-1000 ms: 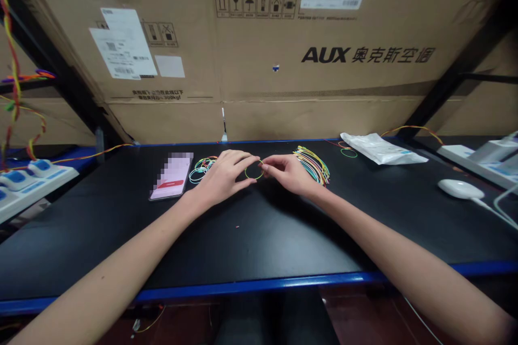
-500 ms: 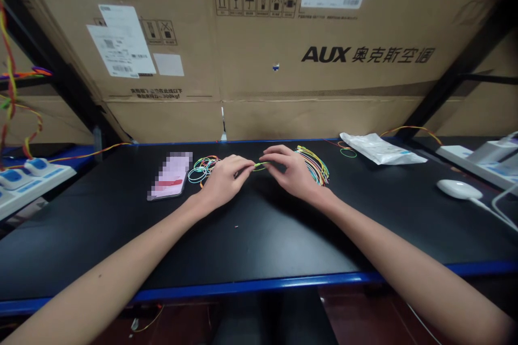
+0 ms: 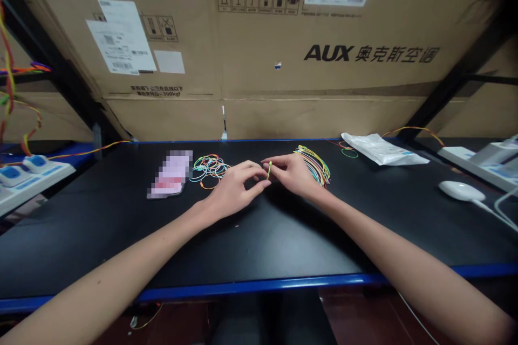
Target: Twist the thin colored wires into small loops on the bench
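Observation:
My right hand [image 3: 292,173] pinches a thin yellow-green wire [image 3: 269,170] between thumb and forefinger, and only a short piece of it shows. My left hand [image 3: 238,190] sits just left of that wire, its curved fingertips close by, with no clear contact. A bundle of yellow, green and orange wires [image 3: 317,167] lies beside my right hand. Behind my left hand is a tangle of multicoloured wire loops [image 3: 209,171]. Both hands rest over the black table [image 3: 121,242].
A pixelated phone [image 3: 170,174] lies left of the loops. A white plastic bag [image 3: 382,150] and small wire loops [image 3: 348,153] are at the back right. A white mouse [image 3: 461,191] and power strips [image 3: 36,164] flank the table. Large cardboard boxes [image 3: 324,64] stand behind.
The wire ring held between my hands has collapsed to a short piece in my right fingers. My left hand has shifted right, and the view has tilted slightly.

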A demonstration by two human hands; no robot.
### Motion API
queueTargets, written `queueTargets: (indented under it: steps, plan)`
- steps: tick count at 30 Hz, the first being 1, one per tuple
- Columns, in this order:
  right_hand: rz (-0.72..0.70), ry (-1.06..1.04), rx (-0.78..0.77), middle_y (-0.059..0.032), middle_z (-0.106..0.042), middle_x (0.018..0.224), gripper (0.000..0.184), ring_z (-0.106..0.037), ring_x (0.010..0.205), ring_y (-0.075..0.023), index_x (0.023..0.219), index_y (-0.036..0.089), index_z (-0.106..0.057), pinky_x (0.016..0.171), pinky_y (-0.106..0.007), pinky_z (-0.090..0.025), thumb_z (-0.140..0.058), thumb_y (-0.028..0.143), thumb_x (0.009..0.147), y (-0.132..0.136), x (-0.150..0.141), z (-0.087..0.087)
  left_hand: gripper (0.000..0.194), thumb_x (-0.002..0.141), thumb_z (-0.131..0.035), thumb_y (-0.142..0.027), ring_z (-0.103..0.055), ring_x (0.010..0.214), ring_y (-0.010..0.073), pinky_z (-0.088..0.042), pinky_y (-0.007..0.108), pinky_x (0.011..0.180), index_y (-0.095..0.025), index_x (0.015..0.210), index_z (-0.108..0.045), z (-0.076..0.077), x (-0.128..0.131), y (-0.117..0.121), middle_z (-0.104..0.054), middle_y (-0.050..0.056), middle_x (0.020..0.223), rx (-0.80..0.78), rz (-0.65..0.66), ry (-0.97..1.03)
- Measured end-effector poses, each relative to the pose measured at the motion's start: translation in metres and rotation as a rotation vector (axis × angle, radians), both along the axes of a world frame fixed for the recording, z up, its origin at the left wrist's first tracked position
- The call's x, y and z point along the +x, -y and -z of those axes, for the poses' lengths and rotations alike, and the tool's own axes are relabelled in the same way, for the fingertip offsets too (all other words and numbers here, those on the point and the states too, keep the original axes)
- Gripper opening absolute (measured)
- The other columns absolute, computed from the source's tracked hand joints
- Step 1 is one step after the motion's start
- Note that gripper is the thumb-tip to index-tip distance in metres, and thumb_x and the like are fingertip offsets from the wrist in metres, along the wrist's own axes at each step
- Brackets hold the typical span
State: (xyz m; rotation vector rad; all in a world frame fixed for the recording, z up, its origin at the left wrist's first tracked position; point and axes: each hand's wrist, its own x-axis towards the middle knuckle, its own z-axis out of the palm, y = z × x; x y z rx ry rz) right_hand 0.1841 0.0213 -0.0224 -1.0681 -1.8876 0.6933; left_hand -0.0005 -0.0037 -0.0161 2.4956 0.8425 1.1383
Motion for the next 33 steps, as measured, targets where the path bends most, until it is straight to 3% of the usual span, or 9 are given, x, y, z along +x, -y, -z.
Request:
queueTargets:
  steps: [5,9,12,15,18,21,24,28,33]
  plan:
    - [0.025,-0.011,0.038,-0.0058,-0.074,0.088,0.027,-0.068,0.079,-0.0196,0.099,0.016,-0.073,0.073,-0.03,-0.052,-0.055,0.019,0.079,0.002,-0.002,0.001,0.015,0.089,-0.053,-0.021,-0.062,0.08,0.015,-0.047,0.029,0.075,-0.017,0.082,-0.065,-0.001,0.003,0.003,-0.068,0.004,0.087,-0.011,-0.017,0.023]
    - [-0.039,-0.068,0.101,-0.008,-0.066,0.112,0.026,-0.062,0.101,-0.0204,0.103,0.02,-0.07,0.082,-0.032,-0.051,-0.06,0.024,0.08,0.002,0.001,-0.005,0.016,0.088,-0.053,-0.023,-0.063,0.069,0.0136,-0.046,0.025,0.063,-0.017,0.08,-0.066,-0.004,0.0,-0.001,-0.07,0.001,0.076,-0.096,-0.14,0.079]
    - [-0.094,-0.141,0.029,-0.0097,-0.058,0.124,0.02,-0.055,0.114,-0.0217,0.096,0.02,-0.071,0.089,-0.035,-0.047,-0.061,0.028,0.081,0.001,0.004,-0.012,0.019,0.089,-0.051,-0.025,-0.062,0.061,0.0123,-0.043,0.023,0.055,-0.017,0.083,-0.067,-0.004,-0.004,-0.006,-0.068,-0.001,0.069,-0.097,-0.205,0.048]
    - [-0.161,-0.18,-0.111,-0.0101,-0.063,0.115,0.024,-0.055,0.113,-0.0219,0.088,0.018,-0.072,0.1,-0.04,-0.039,-0.054,0.035,0.087,0.002,0.007,-0.016,0.018,0.09,-0.05,-0.026,-0.062,0.062,0.0128,-0.044,0.025,0.057,-0.017,0.087,-0.066,-0.001,-0.01,-0.011,-0.07,0.001,0.073,0.071,-0.254,-0.022]
    - [-0.335,-0.203,-0.234,-0.0082,-0.068,0.104,0.031,-0.054,0.115,-0.0223,0.083,0.019,-0.071,0.104,-0.041,-0.034,-0.05,0.04,0.09,0.003,0.009,-0.016,0.016,0.091,-0.051,-0.024,-0.064,0.069,0.0153,-0.046,0.028,0.065,-0.016,0.091,-0.065,0.003,-0.013,-0.014,-0.071,0.004,0.082,0.291,-0.283,-0.086]
    - [-0.487,-0.21,-0.305,-0.0065,-0.064,0.116,0.031,-0.047,0.124,-0.022,0.081,0.02,-0.069,0.108,-0.04,-0.029,-0.051,0.043,0.09,0.004,0.01,-0.014,0.017,0.092,-0.05,-0.023,-0.065,0.073,0.0164,-0.047,0.03,0.067,-0.015,0.093,-0.065,0.004,-0.014,-0.015,-0.071,0.005,0.086,0.42,-0.278,-0.105]
    - [-0.529,-0.218,-0.301,-0.0057,-0.059,0.125,0.03,-0.045,0.126,-0.0216,0.079,0.02,-0.067,0.11,-0.04,-0.026,-0.051,0.043,0.09,0.005,0.01,-0.015,0.017,0.092,-0.049,-0.023,-0.066,0.073,0.0159,-0.047,0.029,0.067,-0.015,0.093,-0.065,0.003,-0.014,-0.013,-0.071,0.006,0.085,0.436,-0.288,-0.076]
    - [-0.426,-0.133,-0.126,-0.007,-0.056,0.125,0.028,-0.045,0.125,-0.022,0.076,0.02,-0.068,0.106,-0.04,-0.033,-0.052,0.039,0.09,0.005,0.01,-0.017,0.018,0.09,-0.051,-0.028,-0.063,0.063,0.0136,-0.046,0.026,0.06,-0.017,0.086,-0.066,-0.002,-0.011,-0.009,-0.069,0.003,0.074,0.222,-0.283,-0.022]
    - [-0.118,0.192,0.424,-0.0093,-0.056,0.115,0.025,-0.042,0.125,-0.0252,0.072,0.02,-0.07,0.106,-0.046,-0.034,-0.053,0.025,0.089,0.003,0.009,-0.012,0.02,0.087,-0.054,-0.031,-0.059,0.051,0.0104,-0.047,0.022,0.052,-0.016,0.079,-0.065,-0.004,-0.003,-0.008,-0.066,0.0,0.065,-0.335,-0.158,0.085]
